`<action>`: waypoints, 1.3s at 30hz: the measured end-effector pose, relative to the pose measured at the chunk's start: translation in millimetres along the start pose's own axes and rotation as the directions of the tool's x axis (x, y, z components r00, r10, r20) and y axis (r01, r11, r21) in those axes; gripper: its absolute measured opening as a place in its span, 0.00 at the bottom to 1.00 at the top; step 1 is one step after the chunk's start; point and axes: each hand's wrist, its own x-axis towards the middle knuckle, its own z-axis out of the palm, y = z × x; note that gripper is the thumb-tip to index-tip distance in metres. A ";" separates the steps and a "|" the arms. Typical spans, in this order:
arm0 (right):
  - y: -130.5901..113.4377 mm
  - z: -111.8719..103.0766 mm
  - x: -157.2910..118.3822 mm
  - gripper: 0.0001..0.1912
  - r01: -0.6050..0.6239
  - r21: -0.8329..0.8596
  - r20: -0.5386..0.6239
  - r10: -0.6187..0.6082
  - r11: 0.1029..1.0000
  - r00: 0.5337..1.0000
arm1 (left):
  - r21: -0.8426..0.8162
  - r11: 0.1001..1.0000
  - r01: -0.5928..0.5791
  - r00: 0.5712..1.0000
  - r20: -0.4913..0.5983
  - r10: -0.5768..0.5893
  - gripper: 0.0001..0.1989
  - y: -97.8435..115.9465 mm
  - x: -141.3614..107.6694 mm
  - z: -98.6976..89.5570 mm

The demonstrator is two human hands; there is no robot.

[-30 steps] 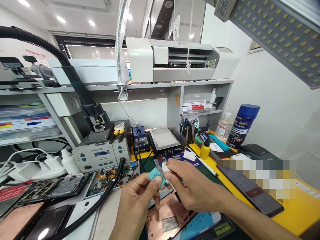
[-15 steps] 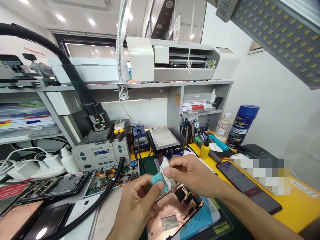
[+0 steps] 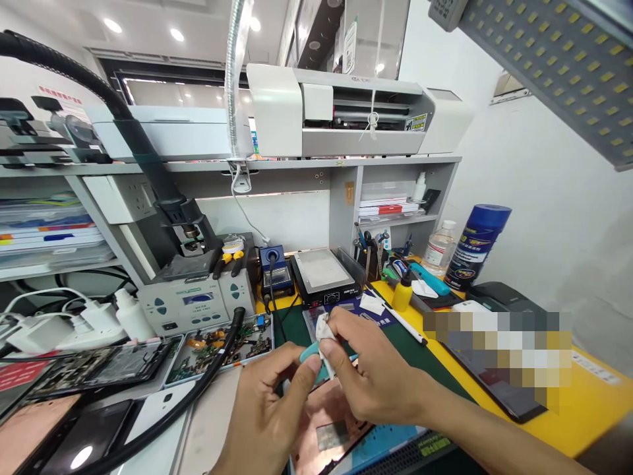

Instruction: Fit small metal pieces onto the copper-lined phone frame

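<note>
My left hand [image 3: 274,409] pinches a small, flat teal plastic piece [image 3: 309,351] with rounded corners between thumb and fingers. Against that piece, my right hand [image 3: 378,379] presses a crumpled white tissue [image 3: 324,328], wrapped over its right end. Both hands are close together above a copper-coloured phone mid-frame [image 3: 312,412] with a grey rectangular patch. My right hand covers the frame's upper right part. Beneath the frame lies a blue sheet [image 3: 383,437], on top of a dark mat with green lettering.
Left of my hands are a tray of small boards [image 3: 222,346], a thick black hose [image 3: 208,379] and phone parts. A hot air station [image 3: 192,303] and heating plate [image 3: 326,270] stand behind. To the right are a yellow bottle [image 3: 403,295], a spray can [image 3: 475,247] and a phone [image 3: 494,379].
My right hand has moved slightly left and down, rotating inward with the tissue over the teal piece. Less of the piece shows now, and the camera view has shifted slightly.
</note>
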 end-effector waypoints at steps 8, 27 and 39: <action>-5.0 8.6 3.0 0.10 -0.055 -0.008 -0.129 0.054 0.998 0.990 | -0.026 1.000 -0.012 0.988 -0.156 0.008 0.18 1.4 -7.1 15.9; 10.4 -31.3 12.3 0.17 -0.440 0.644 0.270 0.353 0.626 0.896 | -0.516 0.837 0.183 0.980 0.023 -0.200 0.16 -1.0 -2.0 9.6; 18.1 -34.5 8.2 0.18 -0.609 0.700 0.518 0.323 0.373 0.792 | 0.782 0.192 -0.593 0.493 0.164 0.854 0.30 -32.8 5.9 -24.6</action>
